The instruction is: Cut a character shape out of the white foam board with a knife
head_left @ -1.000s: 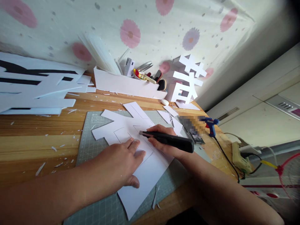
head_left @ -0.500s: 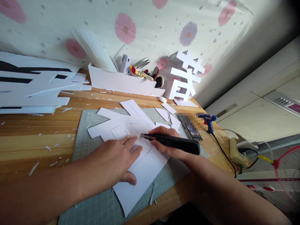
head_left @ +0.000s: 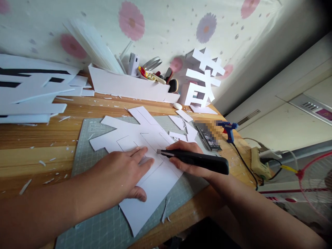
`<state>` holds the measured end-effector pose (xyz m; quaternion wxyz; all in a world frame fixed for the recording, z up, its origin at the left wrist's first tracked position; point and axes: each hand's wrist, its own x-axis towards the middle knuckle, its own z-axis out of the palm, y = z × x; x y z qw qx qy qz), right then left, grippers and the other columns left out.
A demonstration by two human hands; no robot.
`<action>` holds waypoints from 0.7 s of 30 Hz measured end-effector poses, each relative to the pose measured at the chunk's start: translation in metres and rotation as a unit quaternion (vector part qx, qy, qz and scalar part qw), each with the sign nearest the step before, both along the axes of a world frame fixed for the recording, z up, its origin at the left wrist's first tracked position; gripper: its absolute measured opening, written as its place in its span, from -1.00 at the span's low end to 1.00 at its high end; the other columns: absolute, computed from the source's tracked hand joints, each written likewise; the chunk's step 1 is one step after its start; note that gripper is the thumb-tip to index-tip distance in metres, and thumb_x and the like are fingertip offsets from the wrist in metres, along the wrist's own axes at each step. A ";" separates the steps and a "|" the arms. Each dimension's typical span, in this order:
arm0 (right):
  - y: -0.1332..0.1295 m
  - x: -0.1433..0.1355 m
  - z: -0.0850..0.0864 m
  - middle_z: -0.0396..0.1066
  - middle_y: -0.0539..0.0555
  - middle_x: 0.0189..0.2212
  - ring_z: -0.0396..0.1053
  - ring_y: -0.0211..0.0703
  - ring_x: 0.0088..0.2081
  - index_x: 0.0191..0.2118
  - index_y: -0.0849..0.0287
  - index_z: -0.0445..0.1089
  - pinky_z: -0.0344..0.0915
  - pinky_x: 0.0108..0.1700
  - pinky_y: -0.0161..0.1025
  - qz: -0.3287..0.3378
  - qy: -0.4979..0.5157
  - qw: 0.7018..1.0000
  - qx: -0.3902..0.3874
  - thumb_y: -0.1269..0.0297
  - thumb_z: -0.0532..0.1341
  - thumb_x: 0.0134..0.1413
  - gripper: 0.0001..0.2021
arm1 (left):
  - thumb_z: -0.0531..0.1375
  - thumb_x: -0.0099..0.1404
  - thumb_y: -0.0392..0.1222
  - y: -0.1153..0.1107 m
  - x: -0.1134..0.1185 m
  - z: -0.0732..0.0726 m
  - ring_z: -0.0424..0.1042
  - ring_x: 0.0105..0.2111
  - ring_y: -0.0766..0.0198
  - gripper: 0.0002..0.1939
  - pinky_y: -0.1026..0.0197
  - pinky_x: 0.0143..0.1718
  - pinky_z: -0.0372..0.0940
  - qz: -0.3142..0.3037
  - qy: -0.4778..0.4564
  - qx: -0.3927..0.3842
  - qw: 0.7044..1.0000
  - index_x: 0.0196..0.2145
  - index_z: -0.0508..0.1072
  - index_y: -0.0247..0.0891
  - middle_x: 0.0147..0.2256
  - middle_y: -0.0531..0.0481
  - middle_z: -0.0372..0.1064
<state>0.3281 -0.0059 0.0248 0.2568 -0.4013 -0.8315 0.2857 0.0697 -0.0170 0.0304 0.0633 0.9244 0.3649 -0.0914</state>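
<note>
A white foam board sheet [head_left: 145, 207] with drawn or cut lines and a partly cut-out outline lies on the green cutting mat [head_left: 85, 207]. Pressing flat on the board's left part is my left hand [head_left: 129, 169], its fingers spread and holding nothing. My right hand [head_left: 185, 157] grips a black utility knife [head_left: 204, 162]. The blade tip touches or nearly touches the board near a drawn line, just right of my left fingertips. Small white offcuts [head_left: 190, 133] rest on the mat's far right corner.
Cut white boards [head_left: 31, 90] are piled at the left. A white box [head_left: 129, 86] of tools stands at the back, beside a raised white character [head_left: 202, 79]. On the right are a blue glue gun [head_left: 229, 129], a blade pack [head_left: 210, 138] and a power strip [head_left: 259, 162].
The knife tip has moved slightly toward me along the board. My left hand keeps its place on the sheet. The whole view has shifted a little.
</note>
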 end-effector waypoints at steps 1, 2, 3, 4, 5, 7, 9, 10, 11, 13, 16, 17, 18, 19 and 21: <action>-0.001 0.001 0.000 0.58 0.05 -0.30 0.47 -0.23 -0.35 -0.06 0.14 0.51 0.39 -0.31 -0.28 0.001 -0.001 1.000 0.002 0.19 0.33 0.19 -0.76 | 0.46 0.10 0.14 0.000 0.000 0.000 0.43 0.15 -0.34 -0.19 -0.25 0.06 0.45 -0.001 -0.001 0.000 1.000 0.22 0.43 -0.27 0.30 -0.54 0.16; -0.002 0.003 0.000 0.58 0.05 -0.30 0.47 -0.23 -0.35 -0.06 0.14 0.51 0.39 -0.31 -0.28 0.002 -0.004 1.000 0.003 0.19 0.33 0.19 -0.76 | 0.46 0.10 0.14 0.000 0.000 -0.001 0.43 0.15 -0.34 -0.19 -0.24 0.06 0.45 -0.001 -0.003 0.002 1.000 0.22 0.43 -0.26 0.29 -0.54 0.17; -0.004 0.004 0.001 0.58 0.04 -0.30 0.47 -0.23 -0.35 -0.06 0.13 0.52 0.39 -0.31 -0.28 0.004 -0.007 1.000 0.002 0.19 0.33 0.19 -0.76 | 0.46 0.10 0.14 0.000 0.000 -0.001 0.44 0.14 -0.34 -0.19 -0.25 0.06 0.45 -0.002 -0.005 0.006 1.000 0.22 0.43 -0.26 0.29 -0.54 0.18; -0.005 0.005 0.001 0.58 0.04 -0.30 0.47 -0.23 -0.35 -0.06 0.13 0.52 0.39 -0.31 -0.28 0.006 -0.011 1.000 0.004 0.19 0.32 0.19 -0.76 | 0.46 0.10 0.14 0.000 0.000 -0.001 0.44 0.14 -0.34 -0.19 -0.25 0.06 0.45 -0.003 -0.009 0.009 1.000 0.22 0.43 -0.26 0.29 -0.54 0.18; -0.006 0.005 0.001 0.58 0.04 -0.30 0.48 -0.23 -0.35 -0.06 0.13 0.52 0.39 -0.30 -0.28 0.009 -0.014 1.000 0.007 0.20 0.32 0.19 -0.76 | 0.47 0.09 0.13 0.001 0.001 -0.001 0.45 0.13 -0.34 -0.19 -0.25 0.06 0.45 -0.003 -0.012 0.010 1.000 0.21 0.44 -0.27 0.28 -0.55 0.18; -0.008 0.005 0.003 0.58 0.05 -0.29 0.49 -0.22 -0.33 -0.06 0.14 0.52 0.40 -0.29 -0.28 0.014 -0.020 1.000 0.018 0.22 0.31 0.19 -0.77 | 0.49 0.07 0.09 0.001 0.002 -0.001 0.46 0.12 -0.35 -0.20 -0.25 0.05 0.46 0.003 -0.022 0.005 1.000 0.20 0.45 -0.27 0.28 -0.55 0.20; -0.010 0.006 0.005 0.59 0.06 -0.29 0.50 -0.21 -0.32 -0.07 0.14 0.52 0.41 -0.27 -0.28 0.018 -0.025 0.999 0.023 0.24 0.30 0.18 -0.78 | 0.51 0.04 0.07 0.001 0.002 -0.001 0.47 0.10 -0.36 -0.20 -0.25 0.03 0.47 0.013 -0.039 -0.006 0.999 0.19 0.47 -0.25 0.27 -0.53 0.22; -0.011 0.006 0.007 0.59 0.06 -0.29 0.51 -0.21 -0.32 -0.07 0.13 0.51 0.41 -0.27 -0.27 0.020 -0.027 0.999 0.023 0.25 0.30 0.18 -0.79 | 0.52 0.03 0.06 0.001 0.002 -0.001 0.47 0.10 -0.37 -0.21 -0.26 0.03 0.47 0.019 -0.045 -0.011 0.999 0.18 0.48 -0.24 0.27 -0.52 0.23; -0.013 0.007 0.008 0.59 0.06 -0.29 0.51 -0.21 -0.32 -0.07 0.13 0.51 0.42 -0.27 -0.27 0.022 -0.029 0.999 0.021 0.26 0.30 0.18 -0.79 | 0.52 0.02 0.07 0.002 0.002 -0.001 0.47 0.10 -0.37 -0.20 -0.26 0.02 0.47 0.022 -0.048 -0.014 0.998 0.18 0.48 -0.22 0.27 -0.51 0.23; -0.016 0.009 0.010 0.59 0.06 -0.30 0.51 -0.20 -0.33 -0.08 0.13 0.51 0.43 -0.27 -0.27 0.026 -0.032 0.999 0.018 0.27 0.29 0.18 -0.80 | 0.52 0.03 0.08 0.002 0.001 -0.003 0.47 0.10 -0.37 -0.20 -0.26 0.03 0.46 0.021 -0.049 -0.011 0.999 0.18 0.48 -0.20 0.27 -0.50 0.22; -0.023 0.015 0.013 0.59 0.06 -0.31 0.50 -0.21 -0.35 -0.08 0.14 0.51 0.42 -0.29 -0.28 0.033 -0.039 0.999 0.016 0.28 0.29 0.18 -0.80 | 0.51 0.04 0.09 0.002 0.000 -0.004 0.49 0.07 -0.37 -0.22 -0.27 0.03 0.46 0.016 -0.044 -0.002 0.999 0.17 0.49 -0.21 0.27 -0.52 0.23; -0.027 0.017 0.014 0.59 0.07 -0.32 0.50 -0.21 -0.36 -0.08 0.14 0.51 0.42 -0.30 -0.28 0.035 -0.040 0.998 0.016 0.28 0.29 0.17 -0.80 | 0.51 0.04 0.09 0.001 0.000 -0.003 0.50 0.06 -0.37 -0.23 -0.27 0.03 0.46 0.014 -0.040 -0.003 0.999 0.17 0.49 -0.22 0.26 -0.52 0.24; -0.031 0.020 0.015 0.59 0.07 -0.32 0.50 -0.20 -0.36 -0.09 0.14 0.51 0.42 -0.31 -0.28 0.035 -0.041 0.998 0.015 0.29 0.28 0.17 -0.80 | 0.51 0.05 0.08 0.001 0.001 -0.003 0.50 0.06 -0.37 -0.23 -0.26 0.03 0.46 0.014 -0.033 -0.003 0.999 0.17 0.49 -0.23 0.26 -0.53 0.24; -0.035 0.023 0.017 0.59 0.08 -0.32 0.51 -0.19 -0.35 -0.10 0.14 0.52 0.42 -0.31 -0.28 0.034 -0.043 0.998 0.010 0.30 0.28 0.16 -0.81 | 0.50 0.05 0.08 0.001 0.001 -0.002 0.50 0.06 -0.36 -0.24 -0.26 0.03 0.46 0.012 -0.027 -0.002 1.000 0.17 0.49 -0.23 0.26 -0.53 0.24; -0.042 0.031 0.023 0.60 0.08 -0.33 0.51 -0.17 -0.36 -0.13 0.13 0.53 0.42 -0.34 -0.28 0.030 -0.043 0.999 -0.014 0.31 0.28 0.15 -0.83 | 0.50 0.06 0.07 0.000 0.002 0.000 0.49 0.08 -0.36 -0.26 -0.27 0.02 0.47 0.010 -0.027 0.005 1.000 0.16 0.50 -0.23 0.26 -0.52 0.25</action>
